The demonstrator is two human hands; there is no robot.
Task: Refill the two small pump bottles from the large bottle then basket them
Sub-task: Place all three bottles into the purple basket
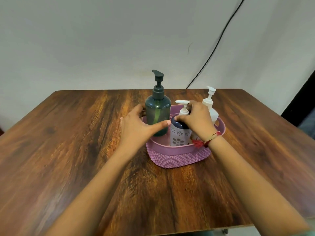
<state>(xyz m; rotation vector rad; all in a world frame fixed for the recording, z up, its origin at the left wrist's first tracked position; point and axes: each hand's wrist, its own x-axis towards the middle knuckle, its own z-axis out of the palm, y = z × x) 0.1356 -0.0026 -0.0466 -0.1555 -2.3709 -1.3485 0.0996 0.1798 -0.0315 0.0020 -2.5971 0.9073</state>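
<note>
A pink basket [179, 157] sits on a wooden table [85, 133], holding 3 upright pump bottles. The left hand [134, 128] grips the tall green bottle [157, 111]. The right hand [197, 120] grips the floral bottle [179, 135]. A white bottle [213, 113] stands behind.

A dark-grained wooden table [68, 150] fills the lower half of the view. Behind it is a pale wall [102, 40] — a black cable [219, 40] runs down it from one o'clock to the table's far edge. At three o'clock there is a black panel [301, 108].
</note>
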